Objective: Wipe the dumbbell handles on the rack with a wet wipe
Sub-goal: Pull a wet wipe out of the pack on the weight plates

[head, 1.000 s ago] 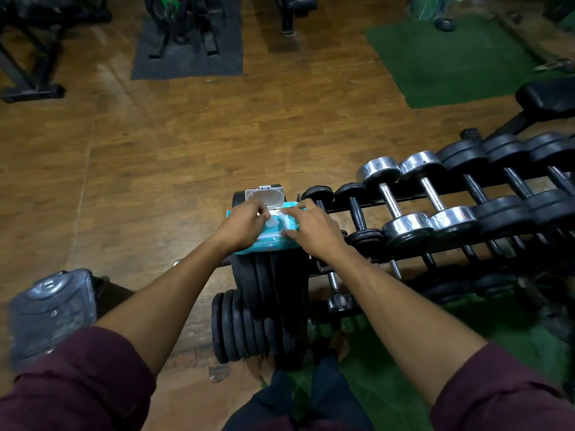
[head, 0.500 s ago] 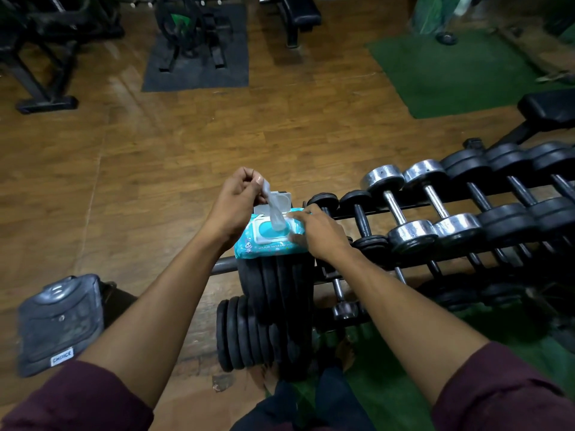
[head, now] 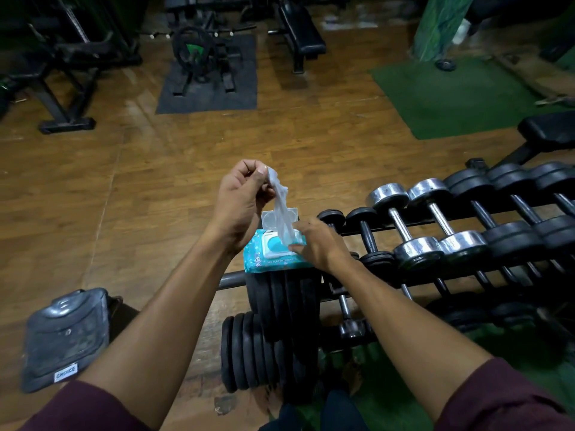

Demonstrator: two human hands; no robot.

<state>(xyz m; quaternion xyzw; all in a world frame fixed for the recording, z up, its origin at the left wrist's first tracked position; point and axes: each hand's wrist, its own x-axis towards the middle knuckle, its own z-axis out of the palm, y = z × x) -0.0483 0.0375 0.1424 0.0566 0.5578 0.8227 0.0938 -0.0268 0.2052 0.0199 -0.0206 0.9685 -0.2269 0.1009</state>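
Left hand (head: 241,199) fingers curled, thumb and forefinger pinching the top of the wipe (head: 281,209); wipe hangs stretched down from the pinch into the pack (head: 273,250) opening, lower end not out of the pack; left hand raised above and just left of the pack. Right hand (head: 314,244) fingers fairly straight, pressing down on the pack's right edge, holding it in place; nothing gripped. Pack is light blue with a white flip lid (head: 278,216) standing open behind the opening; pack sits on top of a stack of black plates (head: 280,303) at the rack's left end; second plate stack (head: 249,353) lower, in front. Rack (head: 466,265) runs right from the pack; dumbbells (head: 401,225) lie across it in a row, small black ones nearest the pack, then two chrome pairs, then larger black ones; handles bare, wipe touching none. Lower tier mostly in shadow. Grey weighing scale (head: 65,337) on the wood floor (head: 155,181) at left; maroon sleeves (head: 77,409) at bottom edge.
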